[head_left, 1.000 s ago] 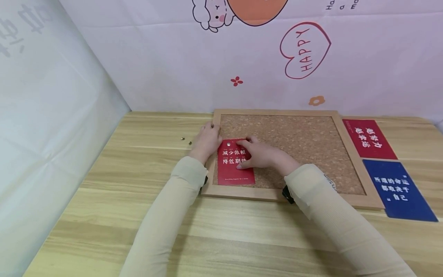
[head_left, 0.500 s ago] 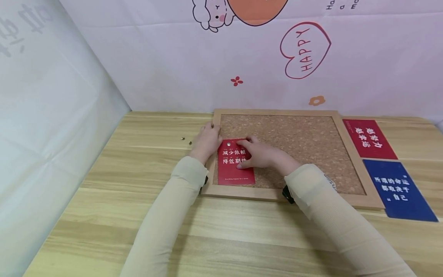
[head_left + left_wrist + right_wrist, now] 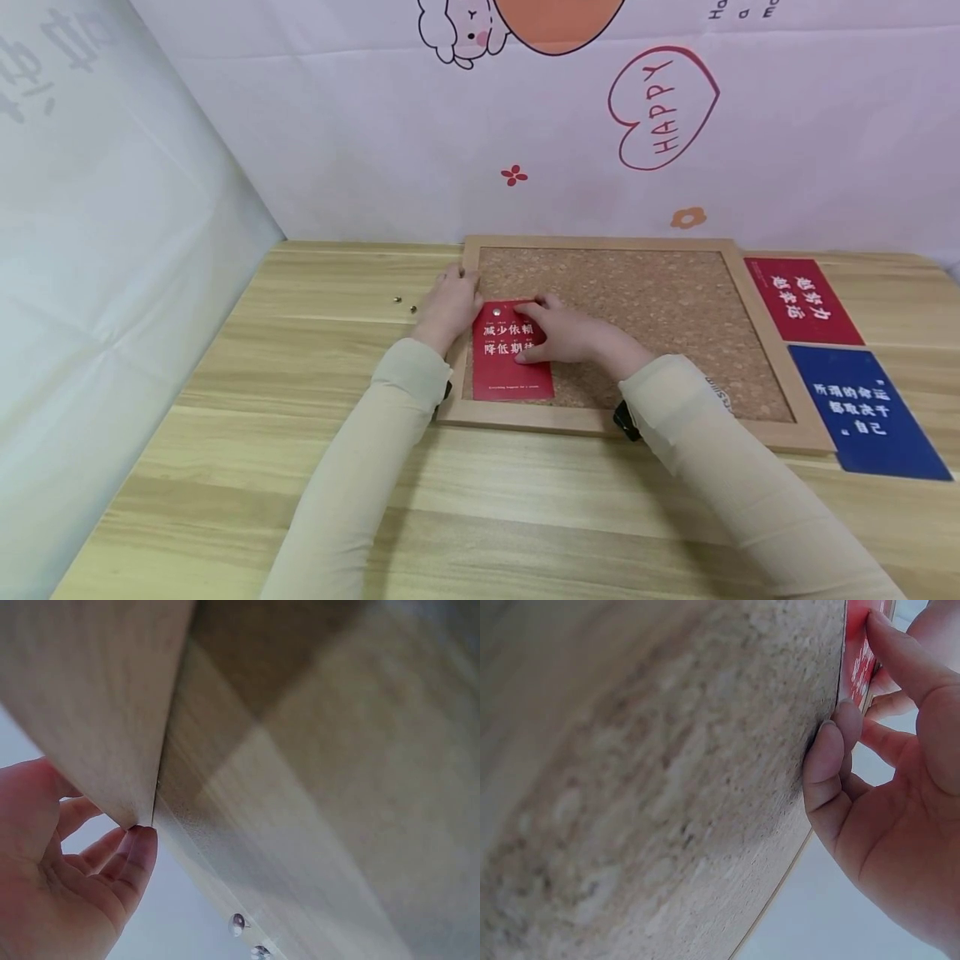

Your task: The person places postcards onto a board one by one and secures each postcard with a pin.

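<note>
A framed cork board (image 3: pixel 622 325) lies on the table, with a red card (image 3: pixel 512 375) at its left side. A silver pushpin (image 3: pixel 497 312) shows near the card's top edge. My left hand (image 3: pixel 448 310) grips the board's left frame rail, its thumb beside the card's upper left corner. In the left wrist view, the fingertips (image 3: pixel 142 841) meet the rail's edge. On the card's right side rests my right hand (image 3: pixel 570 332), index finger and thumb spread apart. The right wrist view has the thumb (image 3: pixel 896 649) over the red card (image 3: pixel 859 656) and other fingertips against the cork.
Two small metal pushpins (image 3: pixel 413 309) lie on the table left of the board. Right of the frame are another red card (image 3: pixel 804 302) and a blue card (image 3: pixel 870 412). A printed white cloth (image 3: pixel 360 150) hangs behind the table.
</note>
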Action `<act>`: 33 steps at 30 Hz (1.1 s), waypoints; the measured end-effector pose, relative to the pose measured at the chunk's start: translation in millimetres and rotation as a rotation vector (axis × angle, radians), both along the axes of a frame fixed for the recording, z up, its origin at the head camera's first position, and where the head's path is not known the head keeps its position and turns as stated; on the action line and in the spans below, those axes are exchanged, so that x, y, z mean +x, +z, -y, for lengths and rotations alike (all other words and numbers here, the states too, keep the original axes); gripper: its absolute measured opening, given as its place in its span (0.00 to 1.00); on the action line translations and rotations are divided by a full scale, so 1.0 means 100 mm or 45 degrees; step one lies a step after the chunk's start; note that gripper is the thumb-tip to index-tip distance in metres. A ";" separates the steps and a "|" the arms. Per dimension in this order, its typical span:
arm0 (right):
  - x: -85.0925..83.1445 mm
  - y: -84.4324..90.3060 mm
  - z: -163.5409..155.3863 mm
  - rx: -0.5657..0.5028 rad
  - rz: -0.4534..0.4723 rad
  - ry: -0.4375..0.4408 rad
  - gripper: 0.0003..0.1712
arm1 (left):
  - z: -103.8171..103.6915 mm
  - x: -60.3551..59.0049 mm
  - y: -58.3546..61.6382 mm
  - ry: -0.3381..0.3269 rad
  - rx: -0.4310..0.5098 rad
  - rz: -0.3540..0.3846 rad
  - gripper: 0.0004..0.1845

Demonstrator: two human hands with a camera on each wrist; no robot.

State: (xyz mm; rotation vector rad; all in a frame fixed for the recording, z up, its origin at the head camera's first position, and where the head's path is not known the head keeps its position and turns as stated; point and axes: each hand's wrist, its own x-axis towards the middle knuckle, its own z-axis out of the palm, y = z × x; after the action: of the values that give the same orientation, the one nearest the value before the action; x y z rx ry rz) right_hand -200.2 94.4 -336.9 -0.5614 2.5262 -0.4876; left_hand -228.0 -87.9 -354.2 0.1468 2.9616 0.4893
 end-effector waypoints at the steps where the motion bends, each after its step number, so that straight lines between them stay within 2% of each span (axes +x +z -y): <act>1: 0.00 0.00 0.00 0.003 -0.002 0.003 0.46 | 0.00 0.00 0.00 -0.002 -0.004 0.000 0.26; 13: -0.01 0.00 -0.01 0.018 -0.002 0.009 0.45 | -0.01 -0.01 0.00 0.000 -0.010 0.008 0.26; 25: -0.03 0.02 -0.04 -0.062 -0.035 -0.017 0.41 | -0.02 -0.02 0.00 0.005 -0.040 0.001 0.26; 33: -0.04 0.01 -0.05 -0.050 -0.039 -0.018 0.38 | -0.02 0.01 0.01 0.016 -0.019 -0.001 0.26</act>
State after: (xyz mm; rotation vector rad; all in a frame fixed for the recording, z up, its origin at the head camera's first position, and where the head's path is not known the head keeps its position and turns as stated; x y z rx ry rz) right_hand -203.8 99.7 -335.9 -0.5700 2.5561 -0.5390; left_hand -227.2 -85.7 -353.3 0.1266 2.9679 0.4685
